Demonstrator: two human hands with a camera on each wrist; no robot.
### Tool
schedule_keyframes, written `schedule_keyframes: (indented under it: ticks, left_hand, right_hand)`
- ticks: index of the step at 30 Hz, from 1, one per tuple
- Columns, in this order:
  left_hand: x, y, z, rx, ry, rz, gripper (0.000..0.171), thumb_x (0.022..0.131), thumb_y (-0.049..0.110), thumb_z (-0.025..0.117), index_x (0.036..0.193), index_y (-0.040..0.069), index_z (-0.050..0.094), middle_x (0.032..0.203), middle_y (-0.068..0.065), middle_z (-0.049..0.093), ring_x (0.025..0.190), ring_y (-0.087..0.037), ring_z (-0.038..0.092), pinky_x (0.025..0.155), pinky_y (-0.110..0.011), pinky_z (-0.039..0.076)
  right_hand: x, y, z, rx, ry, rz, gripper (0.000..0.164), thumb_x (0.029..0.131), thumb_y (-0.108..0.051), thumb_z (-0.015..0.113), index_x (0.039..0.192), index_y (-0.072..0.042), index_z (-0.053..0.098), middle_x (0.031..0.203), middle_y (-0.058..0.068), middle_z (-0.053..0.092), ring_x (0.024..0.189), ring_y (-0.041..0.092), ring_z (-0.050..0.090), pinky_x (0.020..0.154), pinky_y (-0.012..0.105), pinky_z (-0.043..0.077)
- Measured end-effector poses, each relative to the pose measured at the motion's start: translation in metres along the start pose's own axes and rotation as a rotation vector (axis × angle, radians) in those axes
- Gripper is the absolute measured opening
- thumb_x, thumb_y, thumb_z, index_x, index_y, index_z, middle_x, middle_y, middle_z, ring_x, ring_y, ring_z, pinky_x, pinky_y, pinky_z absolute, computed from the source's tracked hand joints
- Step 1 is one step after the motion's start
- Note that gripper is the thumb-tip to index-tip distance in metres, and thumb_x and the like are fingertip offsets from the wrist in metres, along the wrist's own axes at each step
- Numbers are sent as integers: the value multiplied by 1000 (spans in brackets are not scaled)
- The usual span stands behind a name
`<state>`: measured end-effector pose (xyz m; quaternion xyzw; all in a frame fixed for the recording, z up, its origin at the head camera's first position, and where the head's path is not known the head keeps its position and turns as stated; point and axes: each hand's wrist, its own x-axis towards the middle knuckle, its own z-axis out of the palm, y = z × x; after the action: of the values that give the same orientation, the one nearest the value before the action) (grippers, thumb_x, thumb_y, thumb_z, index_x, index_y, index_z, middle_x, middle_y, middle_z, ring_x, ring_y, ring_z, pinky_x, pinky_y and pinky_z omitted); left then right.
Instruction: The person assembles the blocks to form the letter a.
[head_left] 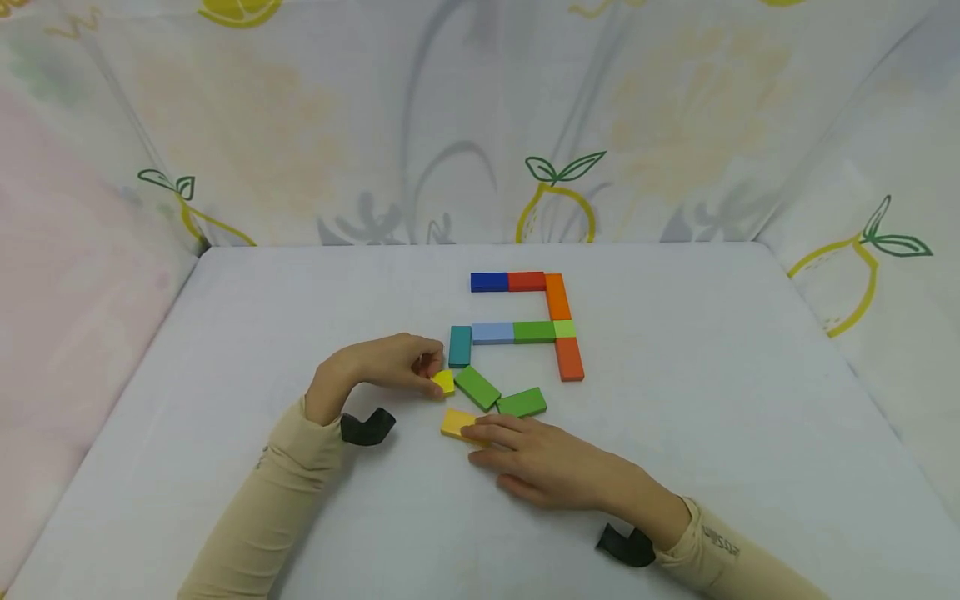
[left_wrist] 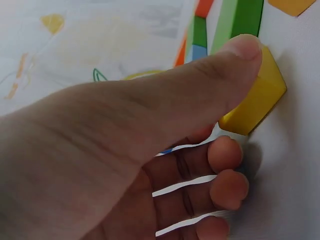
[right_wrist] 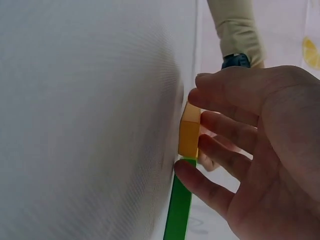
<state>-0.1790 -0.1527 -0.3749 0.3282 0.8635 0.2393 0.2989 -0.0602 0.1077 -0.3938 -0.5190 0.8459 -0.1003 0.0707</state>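
Note:
My left hand [head_left: 382, 362] pinches a small yellow block [head_left: 445, 382] at its near left side. The thumb presses along this yellow block [left_wrist: 257, 100] in the left wrist view, where the index fingertip is hidden and the other fingers curl below. My right hand [head_left: 551, 462] lies low over the table, fingers spread and pointing left. Its fingertips rest at an orange-yellow block [head_left: 456, 422], covering that block's right end. In the right wrist view, the fingers [right_wrist: 220, 192] are loosely bent beside the orange-yellow block [right_wrist: 189, 137], with the little finger close to a green block [right_wrist: 178, 205].
Two green blocks [head_left: 477, 388] [head_left: 522, 403] lie between the hands and an arrangement of flat blocks. That includes teal [head_left: 461, 347], light blue [head_left: 492, 333], green [head_left: 534, 332], lime [head_left: 565, 328], orange [head_left: 558, 297], red [head_left: 527, 282], blue [head_left: 490, 282] and red-orange [head_left: 570, 359] pieces.

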Motion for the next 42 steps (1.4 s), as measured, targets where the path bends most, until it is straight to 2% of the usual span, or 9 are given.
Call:
schedule_keyframes:
  ticks: [3,6,13,18,25,31,37,42]
  left_hand:
    - [-2,0,0,12,0,-44,33,81,36,74,95,12,55,73,3,51,68,-10,47,65,-25,38]
    - [-3,2,0,22,-3,-60,38,80,38,74,103,14,56,74,2,54,68,-10,49,66,-25,40]
    - [-2,4,-2,64,25,-54,29,82,31,73,99,13,58,75,2,54,70,-12,49,67,-26,40]
    - [-2,2,-3,66,36,-36,26,83,31,72,99,13,61,76,2,56,71,-12,50,67,-26,41]
    - [-4,-6,-5,73,74,-2,16,85,29,69,97,19,65,80,4,58,76,-12,51,69,-27,43]
    - [-9,-8,-10,71,81,-15,18,87,33,65,100,21,65,87,5,61,82,-13,53,73,-28,45]
    - [-8,-8,-12,57,111,28,20,88,33,64,102,18,63,87,4,59,80,-13,53,72,-28,46]
    - [-5,-11,-12,39,162,54,22,89,31,65,105,16,63,89,3,60,81,-13,54,73,-28,47]
  right_hand:
    - [-3,0,-1,25,-23,8,34,96,-24,54,129,-19,58,149,-2,38,140,17,33,108,37,38]
    - [-8,0,-1,44,-43,15,33,96,-23,54,128,-20,58,150,-3,37,139,16,33,106,38,40]
    - [-27,2,-1,112,-16,26,29,96,-22,54,124,-23,59,149,-6,38,138,15,36,101,37,44]
    - [-39,5,2,149,15,32,28,95,-21,55,122,-24,60,148,-8,38,137,14,36,100,38,45]
    - [-48,11,3,168,56,14,26,94,-19,56,119,-24,62,147,-8,40,136,12,38,102,38,44]
    - [-51,14,0,198,71,14,23,94,-17,56,115,-24,62,144,-9,42,134,12,39,102,38,44]
    - [-52,17,0,208,59,34,22,93,-18,57,113,-26,62,141,-10,45,131,11,41,101,38,44]
    - [-52,19,0,203,72,29,20,93,-17,57,111,-26,63,139,-10,47,129,11,43,101,38,45]
